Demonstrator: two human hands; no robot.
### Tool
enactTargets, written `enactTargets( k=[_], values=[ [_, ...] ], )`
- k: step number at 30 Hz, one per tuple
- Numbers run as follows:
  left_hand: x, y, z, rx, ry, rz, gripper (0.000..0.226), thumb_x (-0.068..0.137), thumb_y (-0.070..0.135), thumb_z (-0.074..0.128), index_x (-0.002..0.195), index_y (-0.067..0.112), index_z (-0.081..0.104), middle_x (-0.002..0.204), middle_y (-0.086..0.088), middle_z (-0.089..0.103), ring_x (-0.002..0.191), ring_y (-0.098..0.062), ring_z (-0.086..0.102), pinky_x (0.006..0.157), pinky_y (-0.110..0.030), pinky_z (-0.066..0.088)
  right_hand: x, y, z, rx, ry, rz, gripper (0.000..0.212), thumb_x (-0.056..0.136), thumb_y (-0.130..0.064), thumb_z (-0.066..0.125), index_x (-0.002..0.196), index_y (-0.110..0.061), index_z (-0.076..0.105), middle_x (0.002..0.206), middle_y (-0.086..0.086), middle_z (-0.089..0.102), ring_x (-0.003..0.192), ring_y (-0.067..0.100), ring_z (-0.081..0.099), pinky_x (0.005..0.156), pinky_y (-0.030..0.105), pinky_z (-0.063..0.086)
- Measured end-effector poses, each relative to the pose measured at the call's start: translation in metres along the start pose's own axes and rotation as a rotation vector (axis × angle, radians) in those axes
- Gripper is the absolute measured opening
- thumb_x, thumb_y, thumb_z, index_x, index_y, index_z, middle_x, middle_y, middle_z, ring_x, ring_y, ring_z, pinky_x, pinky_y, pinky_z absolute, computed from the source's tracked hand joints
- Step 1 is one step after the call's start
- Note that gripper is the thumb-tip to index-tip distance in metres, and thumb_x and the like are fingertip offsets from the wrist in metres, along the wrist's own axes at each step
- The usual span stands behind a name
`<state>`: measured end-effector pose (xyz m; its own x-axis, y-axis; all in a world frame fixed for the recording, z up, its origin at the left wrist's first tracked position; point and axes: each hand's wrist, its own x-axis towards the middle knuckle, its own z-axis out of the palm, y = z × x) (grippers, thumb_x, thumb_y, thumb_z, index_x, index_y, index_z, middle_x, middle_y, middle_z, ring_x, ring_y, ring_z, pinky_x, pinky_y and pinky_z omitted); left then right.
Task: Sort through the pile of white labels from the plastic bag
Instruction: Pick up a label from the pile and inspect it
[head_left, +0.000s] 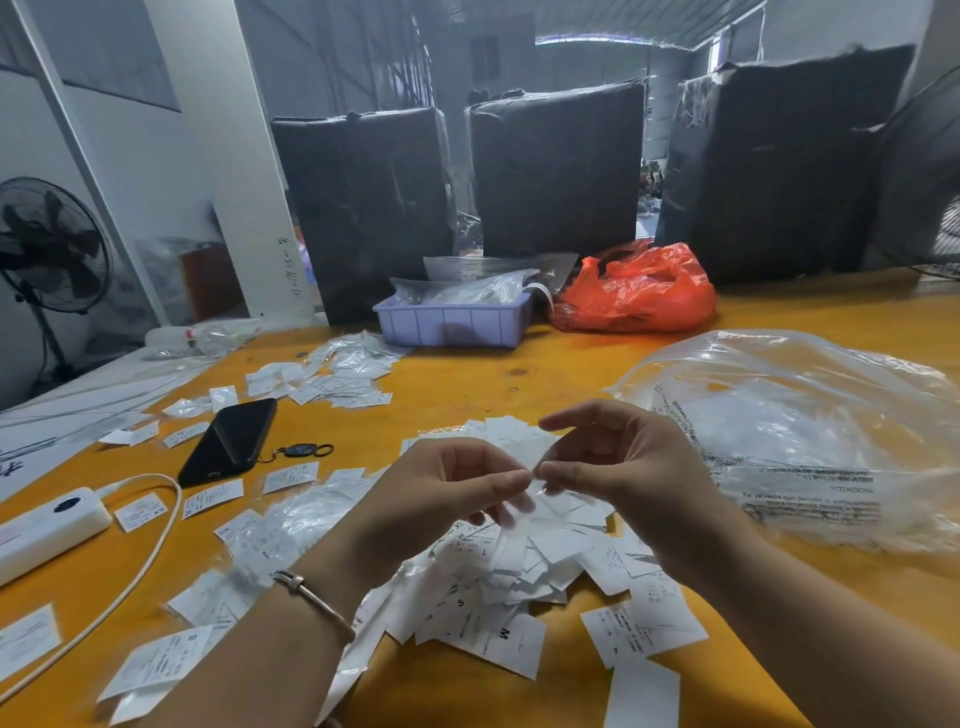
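Fingers (506, 486) of the left hand (441, 493) are curled, thumb and forefinger pinching one end of a small white label (532, 486); the other end is pinched by the right hand (623, 467), whose remaining fingers are spread loosely above it. Both hands are held just above the pile of white labels (519, 582), which is heaped on the orange desk (467, 374). Size letters such as S, M and XL are printed on several labels in the pile.

Right of the pile, a large clear plastic bag (810, 426) with black print is lying crumpled on the desk, close to the right wrist. Left of the pile, scattered single labels (213, 496) are spread flat. Further left of the pile, a black phone (228, 441) with a key ring beside it is laid face down, and beyond that a white power strip (47, 530) with its cable (150, 551) is seen. Behind the pile, a second cluster of bagged labels (332, 379), a lilac plastic tray (452, 322) and a red plastic bag (639, 291) are set near the far desk edge. A bracelet (311, 597) is worn on the left wrist.
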<state>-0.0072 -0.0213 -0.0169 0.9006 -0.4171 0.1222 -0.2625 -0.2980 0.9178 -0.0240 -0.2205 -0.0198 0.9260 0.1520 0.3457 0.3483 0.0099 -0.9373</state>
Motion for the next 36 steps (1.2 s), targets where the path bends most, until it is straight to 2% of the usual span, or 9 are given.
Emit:
enactTargets(
  k=[6, 9, 12, 18, 23, 27, 31, 34, 36],
  values=[
    [0.001, 0.001, 0.001, -0.047, 0.040, 0.047, 0.028, 0.075, 0.026, 0.075, 0.085, 0.000, 0.073, 0.074, -0.012, 0.073, 0.065, -0.017, 0.066, 0.063, -0.023, 0.050, -0.001, -0.001, 0.005, -0.017, 0.014, -0.026, 0.036, 0.069, -0.005, 0.080, 0.102, -0.011, 0.067, 0.074, 0.011, 0.072, 0.066, 0.020, 0.069, 0.064, 0.022, 0.055],
    [0.000, 0.000, 0.000, -0.075, 0.129, 0.081, 0.030, 0.071, 0.026, 0.076, 0.079, -0.002, 0.069, 0.066, -0.009, 0.070, 0.060, -0.015, 0.062, 0.058, -0.018, 0.048, 0.000, -0.002, 0.003, -0.026, -0.093, 0.088, 0.053, 0.065, -0.017, 0.083, 0.113, -0.017, 0.061, 0.082, 0.009, 0.074, 0.077, 0.021, 0.072, 0.069, 0.023, 0.056],
    [-0.001, 0.000, -0.002, -0.098, 0.172, 0.086, 0.031, 0.072, 0.028, 0.075, 0.080, -0.001, 0.067, 0.067, -0.007, 0.070, 0.061, -0.013, 0.062, 0.059, -0.018, 0.046, -0.001, -0.001, 0.004, 0.050, -0.176, 0.142, 0.054, 0.068, -0.004, 0.080, 0.116, -0.015, 0.058, 0.084, 0.013, 0.074, 0.079, 0.025, 0.072, 0.070, 0.022, 0.055],
    [-0.001, 0.000, -0.005, -0.101, 0.001, -0.012, 0.020, 0.077, 0.012, 0.076, 0.086, -0.001, 0.065, 0.089, -0.011, 0.075, 0.080, -0.020, 0.071, 0.076, -0.031, 0.052, 0.003, 0.001, 0.001, 0.123, 0.043, 0.066, 0.039, 0.073, 0.004, 0.075, 0.107, -0.012, 0.065, 0.076, 0.011, 0.072, 0.067, 0.017, 0.067, 0.061, 0.016, 0.050],
    [0.000, -0.001, -0.005, -0.012, -0.028, -0.055, 0.038, 0.073, 0.019, 0.081, 0.107, 0.012, 0.064, 0.100, -0.005, 0.076, 0.094, -0.021, 0.073, 0.081, -0.030, 0.057, -0.001, 0.001, 0.004, -0.413, -0.071, -0.182, 0.039, 0.079, 0.004, 0.072, 0.112, -0.015, 0.064, 0.076, 0.001, 0.071, 0.073, 0.014, 0.067, 0.075, 0.028, 0.056],
    [-0.002, 0.000, -0.005, 0.082, -0.047, -0.044, 0.018, 0.079, 0.013, 0.080, 0.094, 0.006, 0.074, 0.082, -0.012, 0.076, 0.075, -0.021, 0.072, 0.075, -0.028, 0.058, -0.002, 0.000, 0.009, -0.556, -0.110, -0.280, 0.039, 0.079, -0.003, 0.074, 0.113, -0.019, 0.064, 0.079, -0.006, 0.069, 0.076, 0.008, 0.064, 0.074, 0.023, 0.052],
    [0.001, -0.003, -0.008, 0.177, 0.162, -0.086, 0.005, 0.088, 0.009, 0.070, 0.085, 0.007, 0.072, 0.074, -0.006, 0.076, 0.064, -0.015, 0.070, 0.065, -0.025, 0.052, 0.004, -0.003, -0.010, -0.797, -0.221, -0.260, 0.029, 0.073, -0.014, 0.076, 0.097, -0.027, 0.064, 0.090, -0.015, 0.062, 0.085, 0.003, 0.056, 0.074, 0.025, 0.047],
    [0.002, -0.005, -0.011, 0.087, 0.295, -0.120, 0.003, 0.090, 0.005, 0.067, 0.088, 0.003, 0.067, 0.075, -0.006, 0.076, 0.065, -0.016, 0.072, 0.064, -0.027, 0.050, 0.006, 0.001, -0.016, -1.045, -0.434, -0.187, 0.033, 0.071, -0.036, 0.075, 0.101, -0.036, 0.061, 0.104, -0.022, 0.050, 0.101, -0.001, 0.041, 0.085, 0.026, 0.041],
    [0.002, -0.005, -0.012, 0.017, 0.305, -0.116, 0.005, 0.090, 0.005, 0.067, 0.091, 0.002, 0.064, 0.078, -0.007, 0.077, 0.070, -0.018, 0.074, 0.067, -0.029, 0.051, 0.007, 0.005, -0.014, -1.109, -0.466, -0.189, 0.034, 0.072, -0.048, 0.074, 0.102, -0.035, 0.064, 0.106, -0.021, 0.048, 0.103, 0.001, 0.038, 0.086, 0.026, 0.040]
  ],
)
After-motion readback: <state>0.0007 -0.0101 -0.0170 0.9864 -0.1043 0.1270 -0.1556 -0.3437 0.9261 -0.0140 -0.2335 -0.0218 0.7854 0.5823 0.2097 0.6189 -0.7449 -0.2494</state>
